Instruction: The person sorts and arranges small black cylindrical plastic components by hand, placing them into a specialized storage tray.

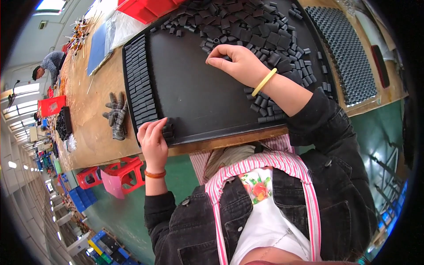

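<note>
My right hand (238, 66) hovers over the black tray (194, 97), thumb and forefinger pinched together. Whatever lies between those fingertips, if anything, is too small to make out. Beneath and beyond it spreads a loose heap of short black tubes and flat black pieces (247, 26). At the tray's near left corner my left hand (152, 143) has its fingers bent together over the near end of neat rows of black tubes (139, 84). A few black tubes (168, 129) lie right beside its fingers. What that hand grips is hidden.
Left of the tray, a grey knitted glove (117, 117) and a blue sheet (98, 48) lie on the wooden table (97, 132). A red bin (145, 9) stands behind. To the right is a honeycomb-like panel of dark tubes (342, 53). Red stools (126, 174) stand below; another person (51, 66) works far left.
</note>
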The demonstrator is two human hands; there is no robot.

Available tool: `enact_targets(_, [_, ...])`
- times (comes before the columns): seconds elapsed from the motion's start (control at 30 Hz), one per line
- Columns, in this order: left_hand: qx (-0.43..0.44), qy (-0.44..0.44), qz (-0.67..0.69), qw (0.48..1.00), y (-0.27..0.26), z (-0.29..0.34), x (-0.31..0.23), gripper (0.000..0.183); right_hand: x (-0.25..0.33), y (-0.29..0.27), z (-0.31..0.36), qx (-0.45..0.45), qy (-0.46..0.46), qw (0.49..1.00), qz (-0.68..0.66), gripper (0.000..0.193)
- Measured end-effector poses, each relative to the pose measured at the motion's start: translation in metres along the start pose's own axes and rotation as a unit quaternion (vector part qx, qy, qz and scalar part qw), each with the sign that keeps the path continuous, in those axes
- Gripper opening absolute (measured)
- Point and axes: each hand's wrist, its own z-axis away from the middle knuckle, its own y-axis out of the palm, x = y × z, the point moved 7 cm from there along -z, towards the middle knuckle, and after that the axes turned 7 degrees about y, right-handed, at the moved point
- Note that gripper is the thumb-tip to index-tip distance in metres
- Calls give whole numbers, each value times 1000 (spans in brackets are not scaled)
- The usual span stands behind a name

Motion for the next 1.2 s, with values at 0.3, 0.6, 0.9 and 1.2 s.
enact_targets(0.3, [19,49,-125,991,-2,9,-21,28,-1,-2,0,5,9,1000,-7,24])
enact_targets(0.6, [80,61,-139,985,6,10,-25,36,7,-29,-6,-59,-3,998,-1,22])
enact_targets(0.9, [-54,35,7,998,-7,-17,-46,40,29,-65,-4,-111,-54,983,137,21])
enact_targets(1.2, [-89,100,156,979,19,-99,-97,32,-12,-49,11,97,123,834,529,22])
